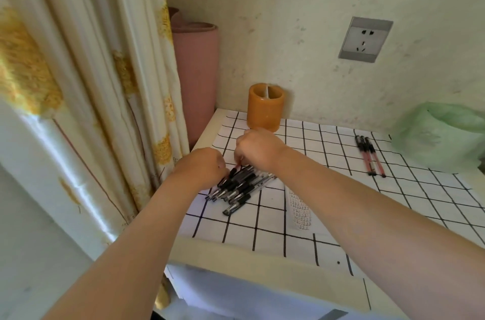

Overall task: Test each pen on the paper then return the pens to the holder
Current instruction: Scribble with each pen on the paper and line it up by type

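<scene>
A pile of several black pens (237,187) lies on the gridded table top near its left edge. My left hand (203,166) rests at the pile's left end, fingers curled onto the pens. My right hand (256,147) reaches over the pile's far end, fingers closed around the pens there. The orange cylindrical holder (265,107) stands upright just behind my right hand, against the wall. Three red pens (368,155) lie side by side further right. A sheet of paper (300,210) with small written marks lies under my right forearm.
A green plastic bag (441,136) sits at the table's right back. A rolled pink mat (195,78) stands in the corner behind the table, next to a cream curtain (86,83). A wall socket (365,39) is above the table.
</scene>
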